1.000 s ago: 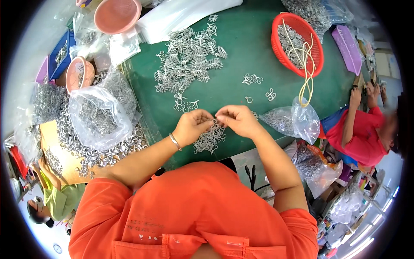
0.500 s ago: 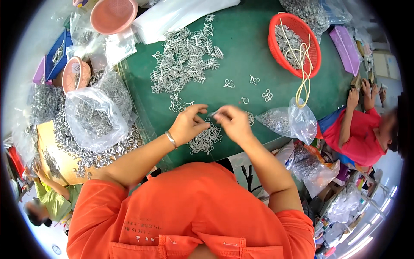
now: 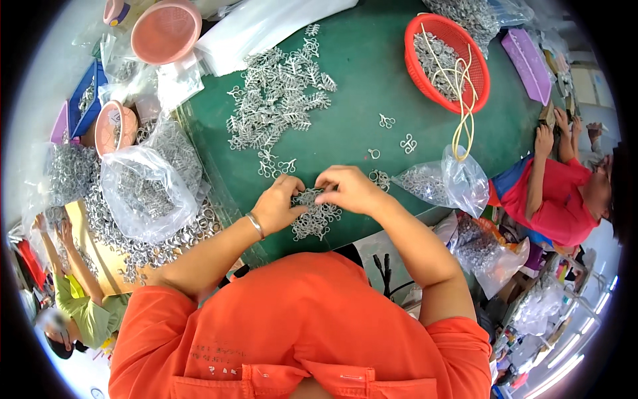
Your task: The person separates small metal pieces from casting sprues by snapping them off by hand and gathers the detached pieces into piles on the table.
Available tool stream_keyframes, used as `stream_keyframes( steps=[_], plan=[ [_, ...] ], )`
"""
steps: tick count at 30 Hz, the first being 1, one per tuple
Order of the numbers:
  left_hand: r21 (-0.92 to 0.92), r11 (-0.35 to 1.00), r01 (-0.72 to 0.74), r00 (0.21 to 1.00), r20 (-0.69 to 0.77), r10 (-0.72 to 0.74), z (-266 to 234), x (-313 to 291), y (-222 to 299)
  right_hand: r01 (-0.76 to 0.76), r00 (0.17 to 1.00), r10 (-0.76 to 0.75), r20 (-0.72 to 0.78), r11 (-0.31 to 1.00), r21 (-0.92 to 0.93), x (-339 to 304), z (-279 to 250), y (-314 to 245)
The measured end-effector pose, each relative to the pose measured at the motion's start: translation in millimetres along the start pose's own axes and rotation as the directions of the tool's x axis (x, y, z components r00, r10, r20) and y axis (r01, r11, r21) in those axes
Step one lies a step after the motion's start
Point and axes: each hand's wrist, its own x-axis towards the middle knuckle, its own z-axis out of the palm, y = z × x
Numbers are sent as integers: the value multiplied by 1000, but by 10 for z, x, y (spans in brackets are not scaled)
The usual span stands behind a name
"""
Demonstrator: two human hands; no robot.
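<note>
A small heap of silver-grey looped metal pieces (image 3: 314, 225) lies on the green tabletop in front of me. At the heap's left edge is my left hand (image 3: 276, 205), its thumb apart from the bent fingers and nothing seen held. My right hand (image 3: 351, 190) arches over the heap's upper right side, fingers and thumb curled in towards each other; whatever they pinch is too small and hidden to name. A few joined pieces (image 3: 269, 166) rest just beyond my left hand. Farther up spreads a larger pile of branching, leaf-like metal pieces (image 3: 276, 100).
Loose pieces (image 3: 408, 143) are dotted right of centre. A red basket (image 3: 484, 76) of metal parts with cord stands far right, a clear bag (image 3: 425, 183) below it. Bagged rings (image 3: 149, 186) crowd the left. Co-workers sit at the right (image 3: 555, 199) and lower left (image 3: 90, 309).
My hands have come down over the heap, the right one turning inward; the small grey thing at its fingertips no longer shows. One loose piece has gone from the tabletop. The view shifted slightly.
</note>
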Motion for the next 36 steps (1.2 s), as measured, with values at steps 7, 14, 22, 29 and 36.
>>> stream_keyframes(
  steps=[7,14,22,29,36],
  plan=[
    [135,973,-189,981,69,181,71,-4,-131,-409,670,-264,-694,649,-642,210,-623,312],
    [52,995,-81,997,6,81,19,-43,-13,40,982,-51,-180,997,-68,-188,234,-143],
    [96,990,-106,993,64,100,24,-19,-56,-283,808,-43,-588,847,-451,-228,-466,368],
    [51,995,-87,995,46,85,-12,-62,-84,-423,748,387,-539,904,63,-418,-712,68],
    [48,993,-108,993,51,105,1,-54,-76,-469,844,297,-447,813,-344,-711,-274,261]
  ],
)
